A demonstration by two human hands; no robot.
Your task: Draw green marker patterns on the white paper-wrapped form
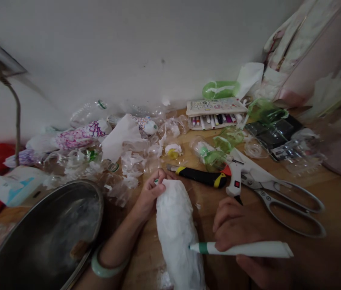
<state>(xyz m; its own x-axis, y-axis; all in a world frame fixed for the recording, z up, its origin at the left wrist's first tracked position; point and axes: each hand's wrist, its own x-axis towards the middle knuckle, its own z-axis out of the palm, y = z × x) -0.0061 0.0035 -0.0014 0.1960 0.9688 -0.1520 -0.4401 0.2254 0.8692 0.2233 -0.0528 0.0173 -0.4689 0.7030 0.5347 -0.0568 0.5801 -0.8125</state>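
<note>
A white, paper-covered bottle shape lies lengthwise on the wooden table in front of me. My left hand grips its far end, thumb on the white surface, and a small green bit shows between the fingers. In my right hand is a white marker with a green band, held nearly level. Its green tip touches the right side of the white bottle shape, or sits just off it; I cannot tell which. No drawn marks are plain on the white surface.
Beyond my hands lie a black-and-yellow utility knife, a white glue gun and large scissors. A metal basin stands at left. Cut plastic bottles and a pencil case of markers line the wall.
</note>
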